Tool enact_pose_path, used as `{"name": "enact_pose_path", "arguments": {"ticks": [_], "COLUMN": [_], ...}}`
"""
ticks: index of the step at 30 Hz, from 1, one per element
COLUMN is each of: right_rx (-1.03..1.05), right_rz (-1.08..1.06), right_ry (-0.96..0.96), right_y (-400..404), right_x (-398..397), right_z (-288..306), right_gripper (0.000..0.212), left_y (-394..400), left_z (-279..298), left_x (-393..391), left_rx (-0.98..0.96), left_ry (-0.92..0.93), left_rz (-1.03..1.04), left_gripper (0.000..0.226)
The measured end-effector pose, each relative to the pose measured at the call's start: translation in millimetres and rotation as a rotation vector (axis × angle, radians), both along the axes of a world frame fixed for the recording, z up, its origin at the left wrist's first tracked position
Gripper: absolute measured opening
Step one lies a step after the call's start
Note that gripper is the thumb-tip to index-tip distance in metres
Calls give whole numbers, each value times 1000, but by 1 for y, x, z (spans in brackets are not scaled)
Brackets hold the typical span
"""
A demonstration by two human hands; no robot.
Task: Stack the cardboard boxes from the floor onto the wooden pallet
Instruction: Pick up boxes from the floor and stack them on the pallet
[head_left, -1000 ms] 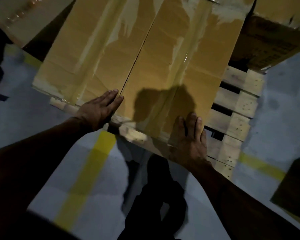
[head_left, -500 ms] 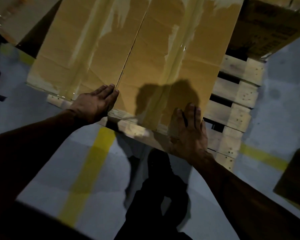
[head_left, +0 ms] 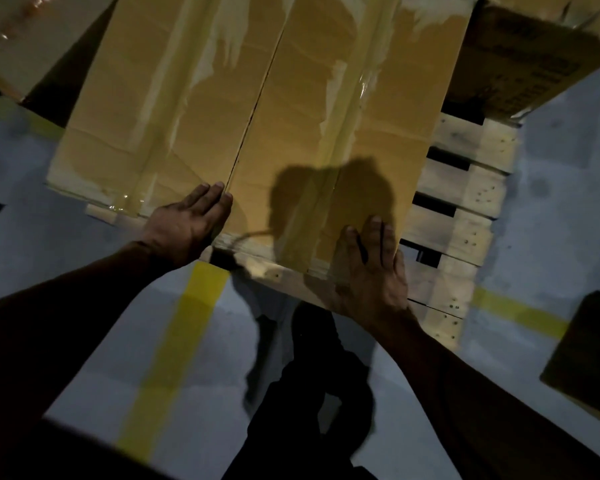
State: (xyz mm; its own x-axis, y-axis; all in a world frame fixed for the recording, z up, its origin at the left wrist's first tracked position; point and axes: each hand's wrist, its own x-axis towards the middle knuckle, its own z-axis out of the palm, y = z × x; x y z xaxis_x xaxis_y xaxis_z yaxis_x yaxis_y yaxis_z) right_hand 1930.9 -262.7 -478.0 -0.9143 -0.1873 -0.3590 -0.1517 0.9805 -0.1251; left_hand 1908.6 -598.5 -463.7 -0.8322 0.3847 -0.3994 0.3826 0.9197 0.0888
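Around the pallet (head_left: 465, 209) lies a grey floor (head_left: 94, 348) marked with yellow tape (head_left: 177, 348), one strip running toward the viewer and another off to the right. A dark box (head_left: 520, 57) with printed text sits at the pallet's far right; its base is hidden behind the nearer box, so what it rests on cannot be told. Another box (head_left: 25, 32), wrapped in shiny tape, shows at the upper left. A dark flat shape (head_left: 589, 355) lies on the floor at the right edge; what it is cannot be told. The person's dark legs (head_left: 312, 393) stand just in front of the pallet.

The big box (head_left: 257, 116) lies on the pallet, closed, its two top flaps meeting at a centre seam, with clear tape strips running across them. Its contents are hidden. Bare slats stay uncovered to its right.

Both hands lie flat with straight fingers against the box's near edge, neither grip closed round anything. The left hand (head_left: 187, 226) rests at the seam, fingertips on the top face. The right hand (head_left: 371, 268) presses near the box's near right corner, fingers pointing up over the edge, palm over the pallet's front board. Both forearms reach forward from the bottom corners of view.
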Motion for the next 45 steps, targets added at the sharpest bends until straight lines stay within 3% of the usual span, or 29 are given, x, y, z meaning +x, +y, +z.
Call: {"name": "enact_pose_path", "arguments": {"ticks": [3, 6, 11, 14, 17, 23, 29, 35, 39, 45], "right_rx": [70, -10, -276, -385, -451, -629, -655, -681, -696, -719], "right_rz": [34, 32, -167, -397, -583, -946, -1288, -1524, -1647, -1813], "right_ry": [-225, -252, -301, -267, -285, -77, 21, 171, 216, 287], "right_y": [-1, 2, 21, 52, 97, 203, 295, 367, 403, 454], "right_x": [-3, -7, -2, 20, 52, 166, 267, 337, 364, 363], "right_z": [2, 14, 34, 65, 101, 188, 253, 312, 339, 351], "right_gripper": [107, 106, 80, 77, 75, 57, 65, 56, 61, 67], "left_y": [6, 29, 78, 111, 164, 299, 421, 514, 563, 643], "left_z": [-6, 1, 21, 43, 77, 175, 261, 314, 341, 339], "left_x": [4, 5, 17, 32, 47, 93, 156, 178, 178, 147], "left_rx": [-96, -175, -204, -156, -110, 240, 537, 508, 498, 451], "left_ry": [-62, -185, -308, -306, -326, -225, -184, -216, -230, -289], "left_rz": [110, 276, 436, 362, 361, 394, 346, 114, 16, -81], "left_gripper": [71, 91, 76, 55, 64, 56, 51, 52, 51, 49]}}
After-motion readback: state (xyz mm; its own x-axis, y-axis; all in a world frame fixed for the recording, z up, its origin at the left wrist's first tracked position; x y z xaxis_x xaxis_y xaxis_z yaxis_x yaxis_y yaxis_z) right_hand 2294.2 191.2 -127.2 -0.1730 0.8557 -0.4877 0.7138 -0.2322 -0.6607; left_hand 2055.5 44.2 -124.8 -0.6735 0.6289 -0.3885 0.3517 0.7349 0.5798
